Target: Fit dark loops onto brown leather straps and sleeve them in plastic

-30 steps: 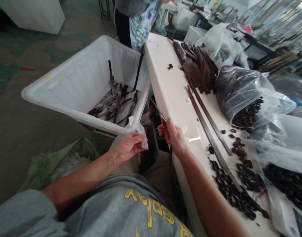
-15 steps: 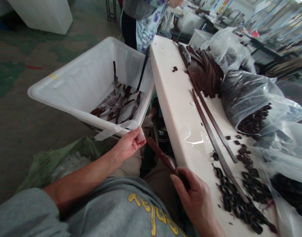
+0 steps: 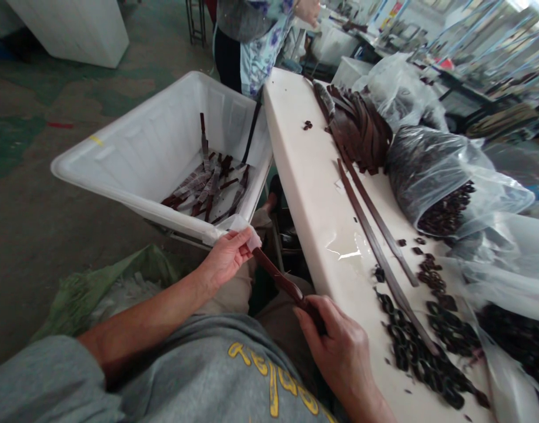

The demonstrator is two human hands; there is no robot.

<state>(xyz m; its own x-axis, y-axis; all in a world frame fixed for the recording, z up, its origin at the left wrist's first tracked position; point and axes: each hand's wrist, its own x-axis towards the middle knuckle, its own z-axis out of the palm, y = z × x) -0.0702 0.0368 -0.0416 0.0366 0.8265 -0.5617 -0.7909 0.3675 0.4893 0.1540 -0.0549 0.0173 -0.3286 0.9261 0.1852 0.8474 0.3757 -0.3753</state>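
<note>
My right hand [image 3: 337, 338] is closed round a dark brown leather strap [image 3: 278, 276], whose free end points away toward my other hand. Between the thumb and fingers of my left hand [image 3: 228, 258] is a thin, clear plastic sleeve [image 3: 238, 224]. The tip of the strap meets the sleeve's edge at my left fingertips; how far inside it reaches, I cannot tell. Just beyond, a white plastic bin [image 3: 119, 182] holds several brown straps [image 3: 214, 182], many in clear wrapping.
On the white table [image 3: 304, 194] to my right lie two long straps [image 3: 366, 226], a bundle of brown straps [image 3: 361, 132], loose dark buckles [image 3: 414, 346] and a plastic bag [image 3: 432, 176] of small dark pieces. A green sack [image 3: 106, 288] lies at my left. Another person [image 3: 247, 47] stands beyond the bin.
My right hand has moved a little left, bringing the strap's tip from just short of the plastic sleeve up to its edge. The sleeve's loose end has drawn in toward my left hand.
</note>
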